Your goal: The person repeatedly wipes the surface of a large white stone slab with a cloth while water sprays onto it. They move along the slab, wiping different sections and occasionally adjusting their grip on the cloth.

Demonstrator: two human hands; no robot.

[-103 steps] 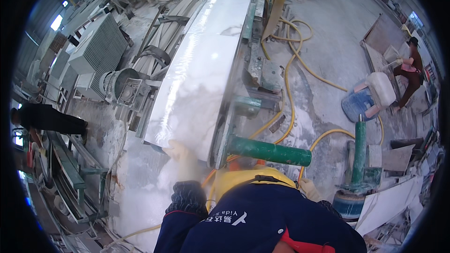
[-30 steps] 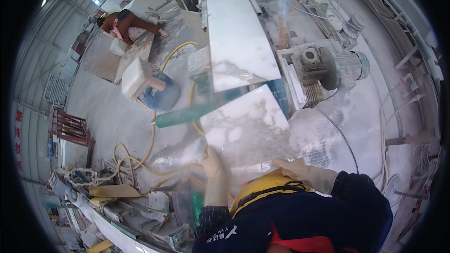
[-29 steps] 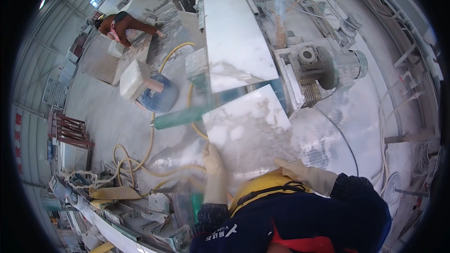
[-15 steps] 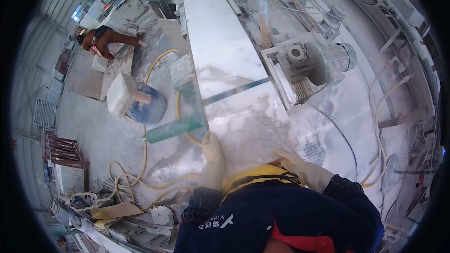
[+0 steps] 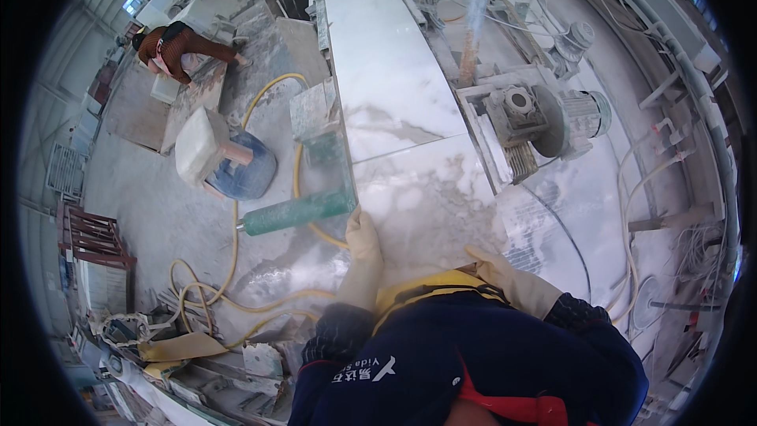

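A pale marble slab [image 5: 418, 209] with grey-brown clouding lies flat in front of me, its near edge close to my yellow apron [image 5: 430, 278]. Its far edge meets a long white veined slab [image 5: 386, 71] along a thin seam. My left hand [image 5: 365, 241], in a cream rubber glove, is closed on the near slab's left edge, close to its near corner. At the near edge, towards the right, my gloved right hand [image 5: 509, 278] grips the same slab, thumb on top; its other fingers are mostly hidden.
Left of the slab, a green roller [image 5: 303, 211] sticks out sideways. Beyond it stand a blue barrel [image 5: 251, 170] with a whitish block [image 5: 201, 146] and a yellow hose [image 5: 234, 248]. A dusty motor [image 5: 576, 114] sits at the right. A person [image 5: 169, 51] bends over far left.
The near slab has slid away from me with both hands on it. The gap that showed a dark green strip between the slabs has closed to a thin seam.
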